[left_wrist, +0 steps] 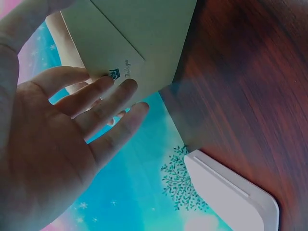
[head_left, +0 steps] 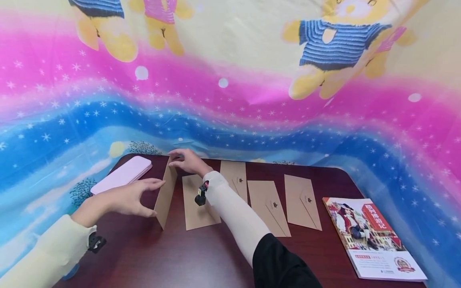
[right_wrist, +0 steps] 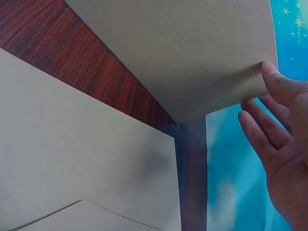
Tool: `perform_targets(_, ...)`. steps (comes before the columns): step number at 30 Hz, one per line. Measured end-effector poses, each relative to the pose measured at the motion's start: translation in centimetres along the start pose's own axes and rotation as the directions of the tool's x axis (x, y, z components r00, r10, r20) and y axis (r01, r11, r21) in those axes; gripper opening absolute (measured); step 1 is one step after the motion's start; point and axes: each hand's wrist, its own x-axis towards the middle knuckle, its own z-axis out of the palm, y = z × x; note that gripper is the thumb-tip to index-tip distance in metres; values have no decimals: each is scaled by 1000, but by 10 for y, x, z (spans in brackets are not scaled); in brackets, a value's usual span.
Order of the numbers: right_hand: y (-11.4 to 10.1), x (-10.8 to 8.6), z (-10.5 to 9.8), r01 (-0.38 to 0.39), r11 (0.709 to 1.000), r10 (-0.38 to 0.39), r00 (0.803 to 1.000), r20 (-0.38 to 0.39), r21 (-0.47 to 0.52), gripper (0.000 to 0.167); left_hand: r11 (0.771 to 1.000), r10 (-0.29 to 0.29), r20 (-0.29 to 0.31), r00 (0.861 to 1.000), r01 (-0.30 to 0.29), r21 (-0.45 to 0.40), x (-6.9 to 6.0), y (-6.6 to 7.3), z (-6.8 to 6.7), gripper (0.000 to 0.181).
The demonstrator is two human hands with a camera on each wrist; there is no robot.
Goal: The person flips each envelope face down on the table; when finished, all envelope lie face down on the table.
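Note:
A brown paper envelope (head_left: 167, 196) stands on its long edge on the table, left of the middle. Its far end is pinched by my right hand (head_left: 190, 161), thumb on one face and fingers behind the edge in the right wrist view. My left hand (head_left: 127, 199) is beside the near part, with fingers spread and fairly straight. In the left wrist view those fingers pass in front of the flap side, which bears a small dark emblem and "Thank you" print (left_wrist: 127, 68). Under my right wrist lies another envelope (head_left: 194, 200), partly covered by the arm.
Several more brown envelopes, such as the rightmost one (head_left: 297, 200), lie flat across the dark wood table (head_left: 151, 260). A pale pink case (head_left: 122, 174) sits at the back left. At the right lies an illustrated book (head_left: 374, 240). Patterned cloth (head_left: 230, 108) hangs behind the table.

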Motion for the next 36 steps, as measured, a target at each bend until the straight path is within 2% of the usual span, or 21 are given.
perform_targets(6,3,-1,1,-28,998,27,1000,16,54,47,1000,19,0,1000,-19,-14,0,1,0,100)
perform_targets(10,11,-3,4,-66,997,65,998,21,42,45,1000,17,-3,1000,-17,-13,0,3,1,101)
perform_targets(16,25,-9,12,-133,991,134,990,36,-21,43,1000,10,-10,1000,-10,-2,-1,4,2,99)
perform_targets(24,27,-18,19,-161,962,177,983,54,-221,42,1000,18,-13,1000,-18,-5,1,6,4,101)
perform_targets(30,29,-19,26,-171,952,183,983,27,-253,37,1000,9,-4,1000,-9,-7,1,7,6,101)
perform_targets(36,33,-18,27,-180,956,178,984,-28,-232,26,1000,4,-13,1000,-4,17,1,8,6,101)
